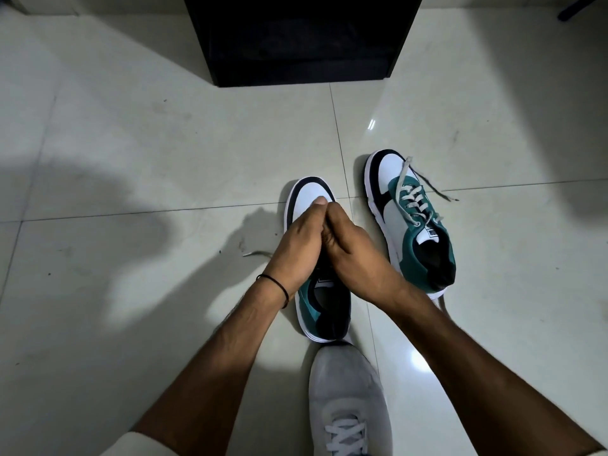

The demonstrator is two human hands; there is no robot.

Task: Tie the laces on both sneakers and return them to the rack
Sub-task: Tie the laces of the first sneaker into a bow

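Note:
Two white, black and teal sneakers stand on the tiled floor, toes pointing away from me. Over the left sneaker [311,195] my left hand [301,240] and my right hand [352,246] are pressed together, fingers closed above its lace area, which they hide. One grey lace end [256,254] of that shoe trails on the floor to the left. The right sneaker [411,218] sits apart to the right, its grey laces [416,189] loose and spread over the toe and the floor. The dark shoe rack [302,41] stands ahead at the top of the view.
A grey laced shoe [348,399] on my own foot rests just behind the left sneaker's heel. The glossy tile floor [164,159] stretches wide to the left and right. A dark object [582,8] shows at the top right corner.

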